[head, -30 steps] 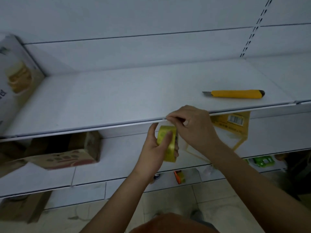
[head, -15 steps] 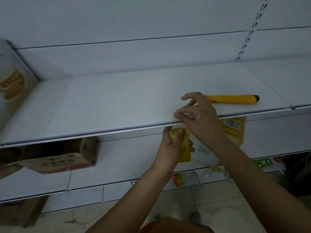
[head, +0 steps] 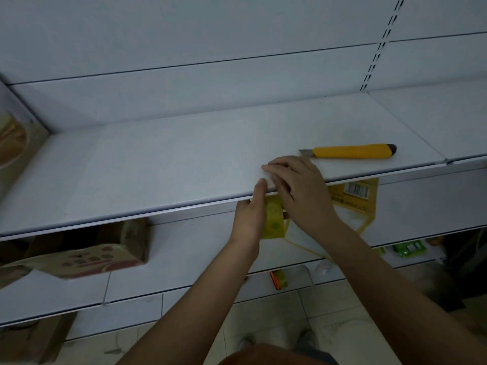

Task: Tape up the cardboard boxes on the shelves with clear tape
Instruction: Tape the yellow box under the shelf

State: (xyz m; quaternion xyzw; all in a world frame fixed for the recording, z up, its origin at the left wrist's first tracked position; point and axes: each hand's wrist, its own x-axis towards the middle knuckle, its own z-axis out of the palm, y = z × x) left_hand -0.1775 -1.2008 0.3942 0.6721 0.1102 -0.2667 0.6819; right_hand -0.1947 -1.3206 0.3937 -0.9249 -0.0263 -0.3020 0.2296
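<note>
Head view: left hand [head: 250,219] grips yellow-green clear-tape roll [head: 274,219] below white shelf edge [head: 184,206]. Right hand [head: 297,191] pinches tape end onto shelf. Risk: strip folds, sticks to itself. Brown cardboard box [head: 87,259] well left, lower shelf, unsealed.

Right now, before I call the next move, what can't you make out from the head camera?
- Tape roll: mostly covered by the left hand gripping it, in the head view.
- Pulled tape end: clear, lost under the right hand on the shelf edge.
- Cardboard box: the upper shelf hides its top, so seam state is unknown.
- Yellow package: cut by the shelf and right wrist; print too small.
</note>
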